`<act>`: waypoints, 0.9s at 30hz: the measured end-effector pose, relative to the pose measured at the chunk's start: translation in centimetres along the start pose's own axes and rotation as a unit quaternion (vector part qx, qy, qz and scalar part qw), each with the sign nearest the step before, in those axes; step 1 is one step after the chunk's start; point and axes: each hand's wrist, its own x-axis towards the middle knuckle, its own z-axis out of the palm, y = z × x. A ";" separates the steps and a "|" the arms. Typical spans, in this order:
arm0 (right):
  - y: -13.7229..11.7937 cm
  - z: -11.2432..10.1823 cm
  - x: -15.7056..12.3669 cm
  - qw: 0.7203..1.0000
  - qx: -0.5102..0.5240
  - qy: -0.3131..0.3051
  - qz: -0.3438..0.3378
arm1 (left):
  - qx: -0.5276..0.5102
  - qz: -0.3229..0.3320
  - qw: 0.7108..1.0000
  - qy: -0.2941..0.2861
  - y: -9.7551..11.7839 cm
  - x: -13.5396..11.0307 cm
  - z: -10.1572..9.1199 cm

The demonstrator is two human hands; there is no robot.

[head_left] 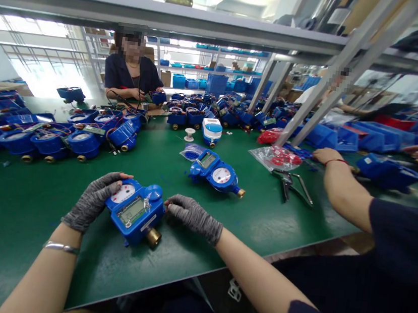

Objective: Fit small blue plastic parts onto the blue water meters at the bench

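Observation:
A blue water meter (137, 213) with a grey display, a white round dial and a brass threaded end rests tilted on the green table near its front edge. My left hand (95, 198), in a grey fingerless glove, is closed on the dial end, thumb on top. My right hand (192, 214), gloved alike, has its fingers pinched together at the meter's right side; what lies between the fingertips is too small to make out. Beyond them another blue water meter (218, 173) lies face up, its brass end pointing right.
Pliers (293, 184) and a bag of red parts (277, 157) lie to the right. A wire spool (189, 134) and a bag of blue rings (193, 152) sit farther back. Open meters (83, 143) crowd the left. A co-worker's arm (346, 188) reaches in at right; another person sits opposite.

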 end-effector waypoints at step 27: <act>-2.5 2.6 2.3 0.960 0.251 -0.002 0.124 | 0.009 -0.044 0.998 -0.039 1.4 -3.3 -1.7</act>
